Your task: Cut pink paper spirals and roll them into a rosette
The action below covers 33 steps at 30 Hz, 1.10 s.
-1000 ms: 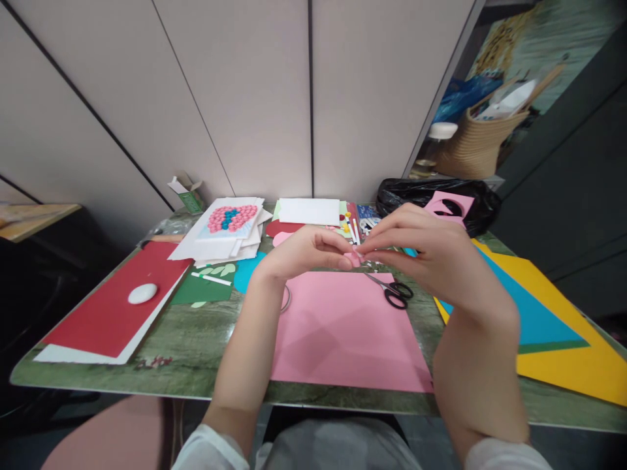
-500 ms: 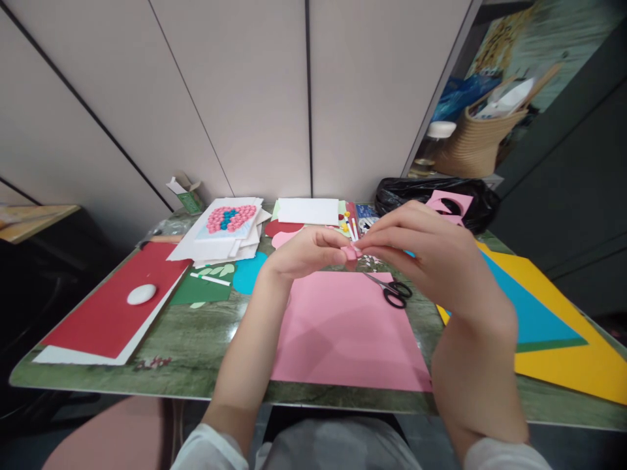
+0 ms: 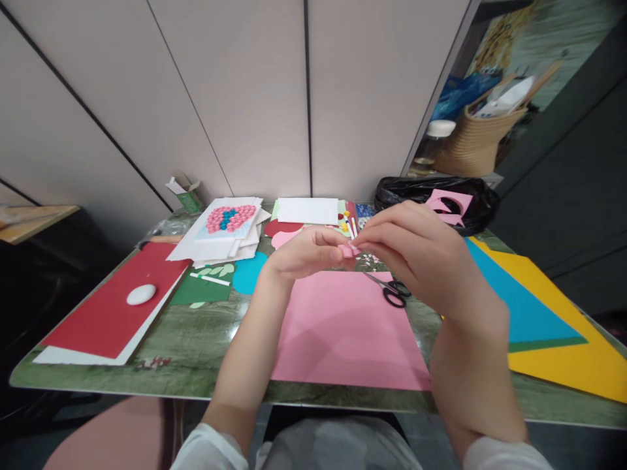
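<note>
Between my fingertips is a small pink paper piece (image 3: 348, 250), folded or curled at its edges. My left hand (image 3: 313, 251) is closed on its left side, thumb toward me. The fingers of my right hand (image 3: 416, 251) pinch its right edge, partly covering it. Below both hands a large pink paper sheet (image 3: 347, 333) lies flat on the table. Black-handled scissors (image 3: 392, 292) rest across the sheet's upper right corner, blades slightly apart. Small paper scraps (image 3: 371, 262) are scattered just beyond the scissors.
At left, a white oval object (image 3: 142, 294) sits on red paper (image 3: 98, 313). A pink-and-blue pompom picture (image 3: 230, 219) tops a paper stack. Blue (image 3: 529, 313) and yellow sheets (image 3: 578, 359) lie at right. A black plastic bag (image 3: 406, 192) stands behind.
My right hand has shifted slightly left and turned a little at the wrist, still pinching the pink paper piece. The left hand stays nearly in place.
</note>
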Each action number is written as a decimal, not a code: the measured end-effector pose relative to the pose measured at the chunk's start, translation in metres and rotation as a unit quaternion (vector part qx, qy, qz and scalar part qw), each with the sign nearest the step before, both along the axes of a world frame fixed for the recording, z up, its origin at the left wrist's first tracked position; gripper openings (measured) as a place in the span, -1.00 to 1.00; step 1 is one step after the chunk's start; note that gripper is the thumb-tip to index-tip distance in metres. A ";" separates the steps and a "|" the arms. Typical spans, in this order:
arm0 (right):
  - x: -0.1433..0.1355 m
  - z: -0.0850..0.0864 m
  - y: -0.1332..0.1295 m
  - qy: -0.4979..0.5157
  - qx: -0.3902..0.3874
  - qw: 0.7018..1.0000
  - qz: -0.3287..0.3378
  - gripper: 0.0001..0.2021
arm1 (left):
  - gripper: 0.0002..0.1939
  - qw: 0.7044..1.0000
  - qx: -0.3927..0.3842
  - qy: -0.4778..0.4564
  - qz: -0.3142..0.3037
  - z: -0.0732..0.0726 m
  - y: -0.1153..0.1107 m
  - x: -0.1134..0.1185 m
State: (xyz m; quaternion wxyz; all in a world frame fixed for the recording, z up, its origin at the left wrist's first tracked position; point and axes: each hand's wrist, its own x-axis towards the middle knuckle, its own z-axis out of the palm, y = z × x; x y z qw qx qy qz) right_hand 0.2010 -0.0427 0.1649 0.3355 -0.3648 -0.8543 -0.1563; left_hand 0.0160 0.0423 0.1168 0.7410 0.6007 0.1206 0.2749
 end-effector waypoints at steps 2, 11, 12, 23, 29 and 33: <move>-0.001 -0.001 0.001 0.001 0.000 1.000 -0.003 -0.84 | -0.82 1.000 -0.001 0.002 0.000 0.000 0.000 0.000; -0.006 -0.003 0.002 0.004 0.002 1.000 -0.026 -0.81 | -0.80 1.000 -0.008 0.013 0.019 0.004 -0.001 -0.001; -0.005 -0.002 0.002 0.003 0.002 1.000 -0.024 -0.81 | -0.80 1.000 -0.008 0.016 0.022 0.004 -0.001 -0.001; -0.004 -0.002 -0.001 -0.019 0.022 0.999 -0.036 -0.84 | -0.83 1.000 0.008 0.006 0.000 0.004 0.002 -0.004; -0.006 -0.004 0.000 -0.028 0.033 0.998 -0.042 -0.85 | -0.79 1.000 -0.009 0.018 0.010 0.005 0.001 -0.005; -0.007 -0.002 -0.003 -0.039 0.040 0.997 -0.044 -0.86 | -0.84 1.000 -0.011 0.017 0.007 0.005 0.001 -0.006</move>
